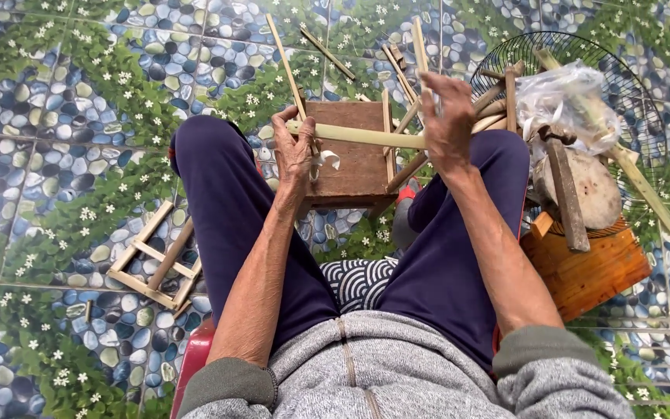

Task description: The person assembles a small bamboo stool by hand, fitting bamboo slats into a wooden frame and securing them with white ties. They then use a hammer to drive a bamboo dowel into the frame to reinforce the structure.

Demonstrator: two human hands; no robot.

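A bamboo stick is held level above a small wooden block between the knees. It is gripped near its left end by the left hand, fingers closed round it, and further right by the right hand, also closed. A bamboo frame lies on the tiled floor to the left.

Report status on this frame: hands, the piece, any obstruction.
Left hand and right hand both gripping bamboo strip, held level over brown wooden block. Loose bamboo sticks lie beyond; nothing between the hands.
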